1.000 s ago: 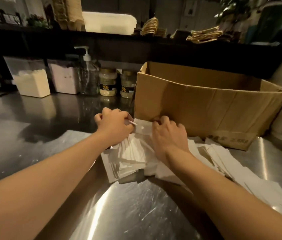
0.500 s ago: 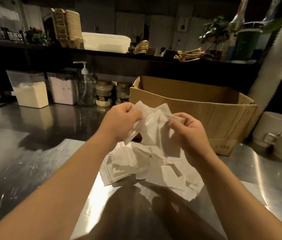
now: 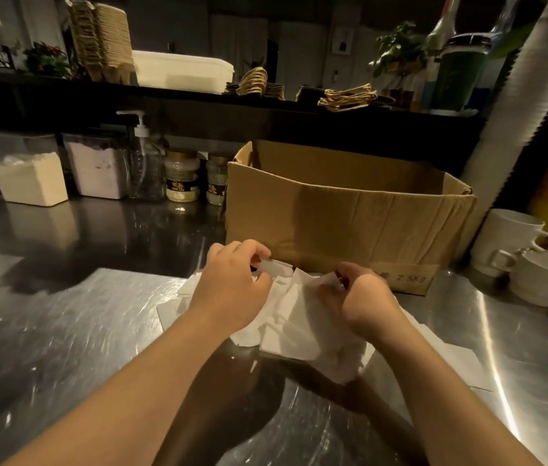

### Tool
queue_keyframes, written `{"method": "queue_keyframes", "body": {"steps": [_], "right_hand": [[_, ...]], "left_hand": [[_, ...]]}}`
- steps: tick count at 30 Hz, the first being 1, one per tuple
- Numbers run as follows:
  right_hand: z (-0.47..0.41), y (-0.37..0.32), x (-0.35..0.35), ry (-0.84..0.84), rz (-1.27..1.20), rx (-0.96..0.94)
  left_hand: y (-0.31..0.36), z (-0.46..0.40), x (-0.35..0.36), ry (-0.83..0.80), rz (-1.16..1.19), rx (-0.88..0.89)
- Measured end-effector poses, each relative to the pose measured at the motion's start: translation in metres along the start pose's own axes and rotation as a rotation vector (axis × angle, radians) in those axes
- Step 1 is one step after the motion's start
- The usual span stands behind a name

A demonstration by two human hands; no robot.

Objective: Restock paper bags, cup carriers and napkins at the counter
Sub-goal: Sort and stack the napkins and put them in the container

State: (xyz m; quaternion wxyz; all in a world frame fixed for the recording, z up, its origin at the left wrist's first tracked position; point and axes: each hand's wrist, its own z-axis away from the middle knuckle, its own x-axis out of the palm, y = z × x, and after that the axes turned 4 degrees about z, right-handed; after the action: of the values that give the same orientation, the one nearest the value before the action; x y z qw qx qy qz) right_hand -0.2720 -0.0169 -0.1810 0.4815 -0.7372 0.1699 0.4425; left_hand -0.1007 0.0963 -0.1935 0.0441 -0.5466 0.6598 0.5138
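We pinch the napkins (image 3: 294, 317) w/ both hands: left hand (image 3: 232, 290) & right hand (image 3: 355, 297) fingers curled on the top edges. Prob. squaring the loose pile on the table (image 3: 74, 331) by the box (image 3: 343, 223) before stocking.

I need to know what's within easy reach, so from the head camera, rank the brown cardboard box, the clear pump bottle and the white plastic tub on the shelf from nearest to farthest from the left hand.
1. Brown cardboard box: just beyond the left hand, to its right.
2. Clear pump bottle: farther back on the steel counter, to the left.
3. White plastic tub: farthest, up on the dark shelf.
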Motion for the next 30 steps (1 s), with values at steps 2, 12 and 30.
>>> {"method": "queue_keyframes", "body": {"steps": [2, 12, 30], "right_hand": [[-0.001, 0.002, 0.001, 0.019, -0.004, -0.009], [0.005, -0.004, 0.003, 0.056, -0.294, -0.121], [0.010, -0.003, -0.002, 0.183, -0.681, -0.197]], "left_hand": [[-0.004, 0.000, 0.004, -0.043, 0.056, 0.018], [-0.004, 0.004, 0.009, -0.196, 0.107, 0.001], [0.016, 0.000, 0.001, -0.262, 0.599, -0.368]]}}
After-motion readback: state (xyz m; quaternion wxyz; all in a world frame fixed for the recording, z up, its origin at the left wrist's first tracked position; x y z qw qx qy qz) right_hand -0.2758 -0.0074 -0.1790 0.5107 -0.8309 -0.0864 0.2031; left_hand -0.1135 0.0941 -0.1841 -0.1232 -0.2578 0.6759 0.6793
